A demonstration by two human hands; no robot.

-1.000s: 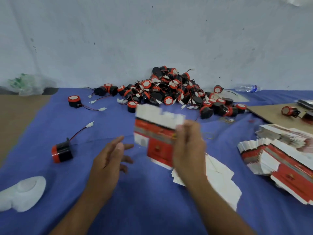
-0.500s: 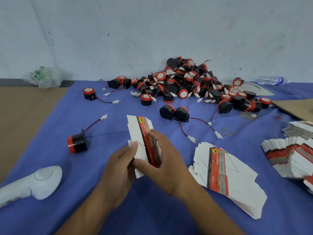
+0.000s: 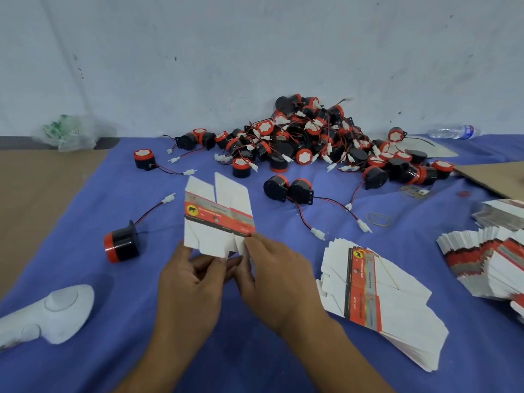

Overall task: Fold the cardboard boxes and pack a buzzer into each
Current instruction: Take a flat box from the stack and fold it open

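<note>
A flat white cardboard box blank (image 3: 217, 217) with a red and grey band stands upright above the blue cloth, its flaps pointing up. My left hand (image 3: 189, 287) grips its lower left edge. My right hand (image 3: 276, 275) pinches its lower right corner. One black and red buzzer (image 3: 121, 241) with a wired white plug lies to the left. Two more buzzers (image 3: 287, 189) lie just beyond the blank. A big heap of buzzers (image 3: 312, 137) is piled against the wall.
A stack of flat box blanks (image 3: 380, 304) lies right of my hands, and more fanned blanks (image 3: 487, 259) sit at the far right. A white handheld device (image 3: 48, 313) lies at the lower left. Rubber bands (image 3: 378, 219), a water bottle (image 3: 450, 131) and a plastic bag (image 3: 68, 131) are farther off.
My right hand brought a blank in from the right. My left hand joined it. The blank turned from edge-on to broad face toward me, held by both hands at its lower edge.
</note>
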